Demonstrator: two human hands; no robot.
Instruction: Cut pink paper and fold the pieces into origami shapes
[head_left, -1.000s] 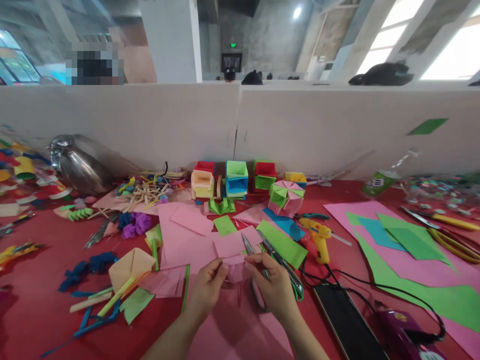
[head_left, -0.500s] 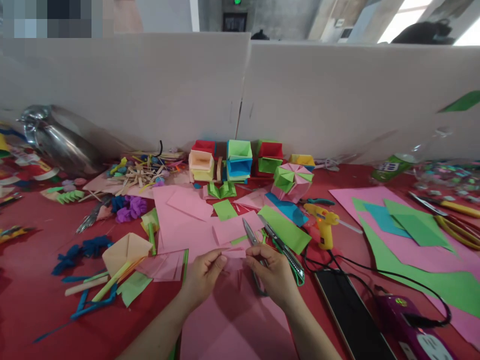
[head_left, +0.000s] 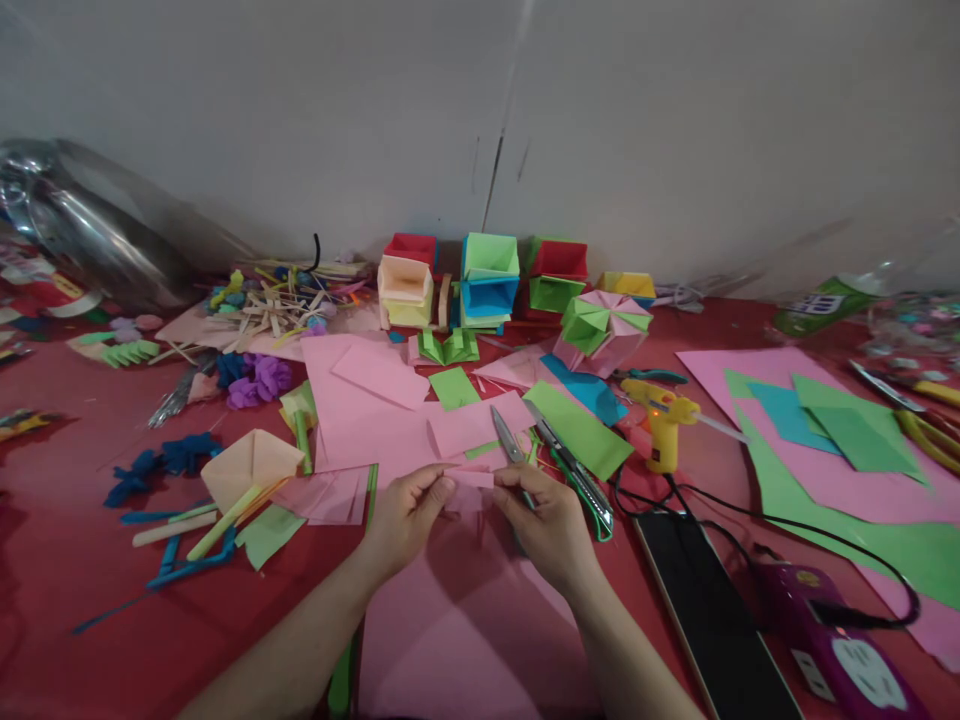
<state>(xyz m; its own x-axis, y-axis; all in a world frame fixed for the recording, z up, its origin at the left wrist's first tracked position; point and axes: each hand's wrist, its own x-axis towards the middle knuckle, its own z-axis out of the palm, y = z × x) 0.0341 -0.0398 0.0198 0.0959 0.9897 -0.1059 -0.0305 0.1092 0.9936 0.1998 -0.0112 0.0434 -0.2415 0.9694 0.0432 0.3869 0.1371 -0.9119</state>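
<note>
My left hand [head_left: 405,515] and my right hand [head_left: 544,520] meet low in the middle of the view, both pinching a small pink paper piece [head_left: 471,480] between fingertips. My right hand also has a pair of scissors [head_left: 510,445] in it, whose blades point up and away past the thumb. Under both hands lies a large pink sheet [head_left: 465,620]. More pink sheets [head_left: 367,410] lie just beyond.
A red table [head_left: 67,600] is strewn with craft paper. Folded paper boxes [head_left: 487,280] stand at the back wall. A utility knife [head_left: 574,470], yellow glue gun [head_left: 664,425], black phone [head_left: 697,600] and purple power strip [head_left: 832,650] lie to the right.
The camera has tilted down, so the table fills more of the view. Both hands stay together on the pink piece, barely shifting.
</note>
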